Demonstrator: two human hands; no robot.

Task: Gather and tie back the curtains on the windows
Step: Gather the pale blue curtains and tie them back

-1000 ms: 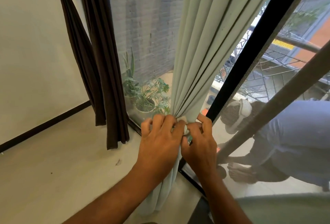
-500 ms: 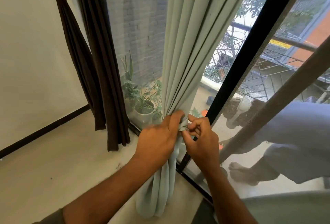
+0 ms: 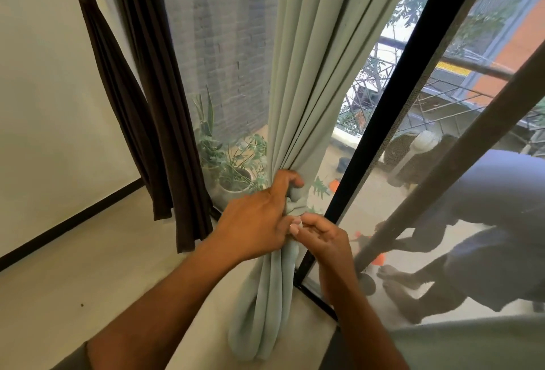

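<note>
Left hand (image 3: 259, 219) grips my gathered green curtain (image 3: 298, 80) at its knot (image 3: 295, 204); right hand (image 3: 324, 240) pinches the knot's lower end.

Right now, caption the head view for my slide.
Both hands, left hand and right hand, knot the gathered pale green curtain beside the black window frame.

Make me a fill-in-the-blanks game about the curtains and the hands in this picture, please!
1. Both hands work on the pale ____ curtain.
2. The dark brown curtain hangs to the ____ of the pale one.
3. The left hand grips the curtain where it is bunched, and the right hand pinches the ____ wrapped round it.
4. Behind the glass stand potted ____.

Missing words: green; left; tie; plants
</note>
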